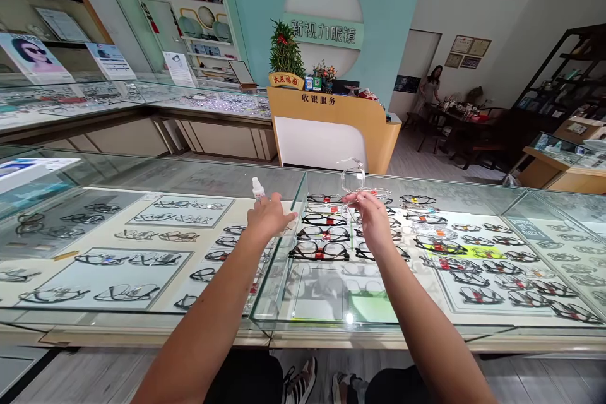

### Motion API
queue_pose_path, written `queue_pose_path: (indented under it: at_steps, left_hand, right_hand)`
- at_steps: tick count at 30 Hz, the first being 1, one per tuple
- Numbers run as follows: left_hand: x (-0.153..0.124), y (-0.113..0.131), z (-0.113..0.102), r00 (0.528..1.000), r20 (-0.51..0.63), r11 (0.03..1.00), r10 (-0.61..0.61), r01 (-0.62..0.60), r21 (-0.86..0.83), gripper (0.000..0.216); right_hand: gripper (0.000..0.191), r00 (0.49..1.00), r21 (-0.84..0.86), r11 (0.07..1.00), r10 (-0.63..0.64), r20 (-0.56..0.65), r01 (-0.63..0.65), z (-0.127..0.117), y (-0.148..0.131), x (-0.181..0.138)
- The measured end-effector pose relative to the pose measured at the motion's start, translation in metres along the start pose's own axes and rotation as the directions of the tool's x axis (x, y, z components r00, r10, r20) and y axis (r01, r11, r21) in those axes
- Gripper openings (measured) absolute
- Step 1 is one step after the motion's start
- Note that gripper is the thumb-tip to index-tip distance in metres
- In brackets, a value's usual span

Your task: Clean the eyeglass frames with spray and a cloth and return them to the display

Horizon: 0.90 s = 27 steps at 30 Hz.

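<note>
My right hand point(372, 218) pinches a pair of clear-framed eyeglasses point(353, 179), held up over the glass display case point(307, 211) with one lens upright. On the glass top, a small white bottle point(257, 188) with a narrow cap stands just beyond my left hand point(269, 222). The left hand's thumb is spread out to the right, its fingers near the bottle's lower part, which they partly hide. Whether they touch the bottle I cannot tell. Below my right hand, rows of dark-framed eyeglasses point(326, 235) with red tags lie inside the case.
More eyeglasses point(127, 292) lie on pale trays in the left case section. Across the aisle stands a wooden cashier counter point(331, 120) with a potted plant point(286, 50). Another person point(430, 89) stands by a dark table point(457, 115) at the back right.
</note>
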<state>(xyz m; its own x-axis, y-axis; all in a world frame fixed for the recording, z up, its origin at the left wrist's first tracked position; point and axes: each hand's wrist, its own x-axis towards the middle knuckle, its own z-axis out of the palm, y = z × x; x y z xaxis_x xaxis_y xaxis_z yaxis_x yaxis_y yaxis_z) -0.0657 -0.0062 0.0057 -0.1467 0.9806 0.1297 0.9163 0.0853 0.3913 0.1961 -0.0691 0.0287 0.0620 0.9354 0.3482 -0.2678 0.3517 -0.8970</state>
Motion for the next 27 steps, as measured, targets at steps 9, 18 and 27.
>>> queue_pose_path:
  at_steps: [9,18,27]
  left_hand:
    - [-0.043,0.047,-0.009,0.527,-0.618,0.595,0.584,-0.795,-0.115,0.084]
    - [-0.052,0.055,0.002,0.599,-0.542,0.558,0.589,-0.787,-0.264,0.070]
    - [-0.052,0.054,0.001,0.585,-0.564,0.534,0.583,-0.799,-0.278,0.062]
  right_hand:
    - [0.030,0.978,-0.469,0.859,-0.155,0.138,0.202,0.000,-0.008,-0.006]
    - [0.026,0.927,-0.689,0.620,-0.233,0.295,0.375,-0.003,-0.002,-0.007]
    - [0.022,0.923,-0.703,0.598,-0.254,0.289,0.385,-0.002,-0.005,-0.008]
